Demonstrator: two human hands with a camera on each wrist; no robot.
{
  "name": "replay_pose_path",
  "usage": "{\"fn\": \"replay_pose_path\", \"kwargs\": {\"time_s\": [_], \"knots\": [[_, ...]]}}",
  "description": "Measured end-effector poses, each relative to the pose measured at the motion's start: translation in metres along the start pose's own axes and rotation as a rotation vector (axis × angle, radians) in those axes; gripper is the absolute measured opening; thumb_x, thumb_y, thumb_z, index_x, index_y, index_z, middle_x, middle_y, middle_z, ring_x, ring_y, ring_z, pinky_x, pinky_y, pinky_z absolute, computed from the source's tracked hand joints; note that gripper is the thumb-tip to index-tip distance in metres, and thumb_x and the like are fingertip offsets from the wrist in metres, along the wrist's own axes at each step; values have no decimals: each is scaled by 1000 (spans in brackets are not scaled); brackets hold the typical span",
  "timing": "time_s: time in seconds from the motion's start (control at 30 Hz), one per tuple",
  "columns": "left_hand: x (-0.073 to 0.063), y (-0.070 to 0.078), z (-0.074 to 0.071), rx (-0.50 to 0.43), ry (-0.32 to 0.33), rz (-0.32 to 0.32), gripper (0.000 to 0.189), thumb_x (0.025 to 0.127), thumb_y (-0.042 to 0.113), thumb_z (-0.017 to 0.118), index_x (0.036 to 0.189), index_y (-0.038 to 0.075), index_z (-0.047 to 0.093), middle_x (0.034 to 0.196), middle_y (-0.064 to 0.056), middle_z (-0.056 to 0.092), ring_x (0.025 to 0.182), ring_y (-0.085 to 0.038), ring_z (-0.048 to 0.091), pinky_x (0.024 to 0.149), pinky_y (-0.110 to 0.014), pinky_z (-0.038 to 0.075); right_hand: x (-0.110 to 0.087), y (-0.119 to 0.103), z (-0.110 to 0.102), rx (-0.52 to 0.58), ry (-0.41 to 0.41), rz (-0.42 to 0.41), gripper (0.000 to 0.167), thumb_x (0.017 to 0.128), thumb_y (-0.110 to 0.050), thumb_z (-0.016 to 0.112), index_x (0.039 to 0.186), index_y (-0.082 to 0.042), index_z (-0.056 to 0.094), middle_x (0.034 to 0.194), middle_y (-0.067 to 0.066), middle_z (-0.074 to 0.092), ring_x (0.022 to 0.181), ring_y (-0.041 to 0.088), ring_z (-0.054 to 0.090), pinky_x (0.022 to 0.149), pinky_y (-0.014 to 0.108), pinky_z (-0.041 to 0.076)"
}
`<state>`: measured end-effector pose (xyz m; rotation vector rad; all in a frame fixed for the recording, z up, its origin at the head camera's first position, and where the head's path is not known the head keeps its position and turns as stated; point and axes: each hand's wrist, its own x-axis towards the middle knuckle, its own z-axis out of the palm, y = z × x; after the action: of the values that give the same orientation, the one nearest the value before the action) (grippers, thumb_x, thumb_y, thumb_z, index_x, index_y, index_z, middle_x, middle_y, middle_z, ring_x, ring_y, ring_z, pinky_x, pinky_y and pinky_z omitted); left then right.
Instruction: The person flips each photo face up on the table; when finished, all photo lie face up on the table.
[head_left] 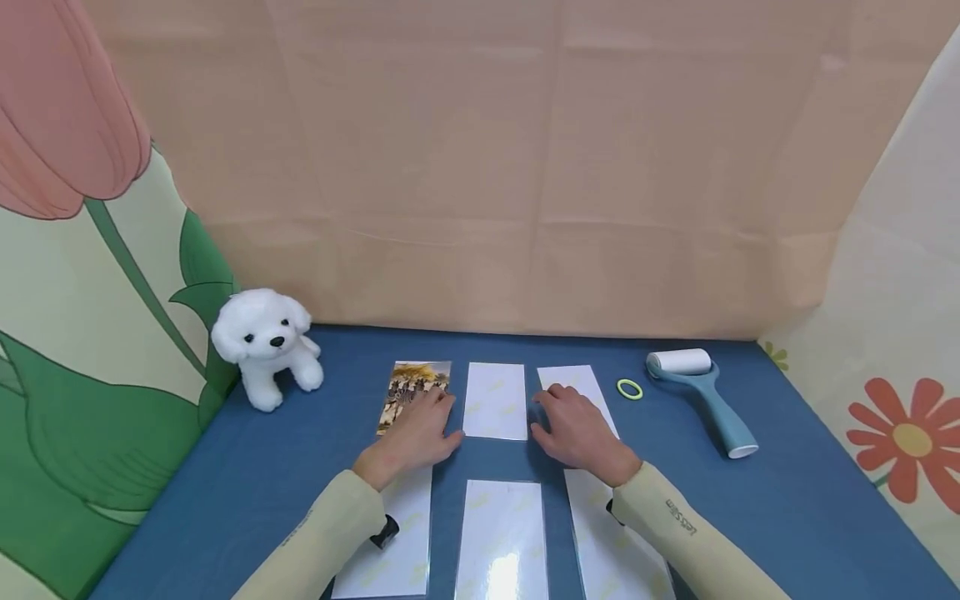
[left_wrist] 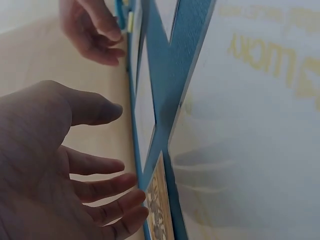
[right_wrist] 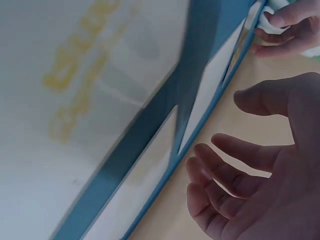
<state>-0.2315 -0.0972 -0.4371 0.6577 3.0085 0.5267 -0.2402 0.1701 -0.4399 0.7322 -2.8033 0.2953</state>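
Two rows of three cards lie on a blue cloth. At the back left is a photo card [head_left: 392,404] with a crowd of animals under golden trees; my left hand [head_left: 416,429] is over its near right part, fingers loosely spread and holding nothing. A blank white card [head_left: 495,402] lies between my hands. Above the back right white card [head_left: 573,377] is my right hand [head_left: 576,429], relaxed, with nothing in it. In front are a left white card [head_left: 411,533], a middle one [head_left: 501,525] with a glossy reflection, and a right one [head_left: 611,546]. Faint yellow lettering [left_wrist: 262,60] marks their backs.
A white plush dog [head_left: 266,346] sits at the back left. Right of the cards lie a small yellow-green ring [head_left: 629,389] and a lint roller [head_left: 705,396] with a blue handle. Beige paper [head_left: 525,167] hangs behind the blue table cloth [head_left: 750,517].
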Motion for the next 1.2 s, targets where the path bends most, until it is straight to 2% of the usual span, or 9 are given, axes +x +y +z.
{"fn": "replay_pose_path", "kwargs": {"time_s": [0.13, 0.23, 0.43, 0.6, 0.73, 0.83, 1.0, 1.2], "knots": [[6, 4, 4, 17, -15, 3, 56, 99, 32, 65, 137, -8, 56, 136, -23, 53, 128, -41, 48, 106, -53, 38, 1, 4, 1, -10, -41, 10, 35, 88, -22, 76, 114, 1, 70, 102, 12, 66, 88, 27, 59, 79, 44, 53], [10, 6, 8, 35, -1, 15, 55, 99, 32, 64, 135, -9, 57, 133, -22, 54, 123, -40, 49, 103, -52, 41, 2, 6, 3, -12, -74, 14, 37, 89, -24, 77, 116, 1, 70, 104, 13, 65, 90, 28, 59, 81, 45, 52], [16, 7, 12, 41, 22, 5, 50, 99, 31, 65, 130, -8, 61, 134, -24, 53, 119, -40, 50, 100, -53, 42, 5, 6, 10, -18, -157, -4, 42, 94, -31, 72, 124, -1, 67, 120, 15, 61, 105, 33, 54, 87, 51, 43], [20, 8, 14, 44, 20, -16, 49, 99, 33, 64, 123, -10, 64, 144, -34, 44, 128, -46, 45, 105, -57, 38, 7, 5, 14, 1, -149, -34, 42, 94, -31, 73, 125, -3, 67, 124, 14, 60, 106, 34, 52, 85, 51, 40], [22, 8, 17, 41, 6, -51, 47, 99, 35, 64, 109, -11, 68, 145, -36, 42, 130, -50, 43, 106, -59, 36, 9, 5, 17, -1, -142, -68, 41, 94, -30, 73, 124, -3, 67, 123, 14, 60, 104, 33, 52, 82, 50, 39], [23, 8, 19, 51, -6, -74, 46, 100, 37, 63, 104, -9, 69, 139, -35, 47, 125, -48, 45, 104, -58, 38, 10, 4, 17, -5, -151, -77, 41, 94, -30, 73, 124, -3, 66, 124, 13, 60, 105, 34, 52, 82, 50, 39], [27, 9, 21, 58, -17, -89, 48, 100, 40, 61, 104, -7, 69, 134, -32, 50, 119, -44, 47, 103, -56, 38, 11, 3, 15, -15, -167, -63, 43, 94, -32, 73, 125, -3, 66, 126, 13, 59, 108, 34, 52, 85, 51, 39], [29, 11, 21, -16, -39, -114, 43, 100, 39, 61, 97, -3, 67, 131, -30, 49, 113, -41, 45, 98, -54, 39, 12, 3, 13, -14, -160, -76, 43, 93, -32, 74, 125, -3, 67, 126, 12, 60, 106, 34, 52, 83, 50, 39]]}}
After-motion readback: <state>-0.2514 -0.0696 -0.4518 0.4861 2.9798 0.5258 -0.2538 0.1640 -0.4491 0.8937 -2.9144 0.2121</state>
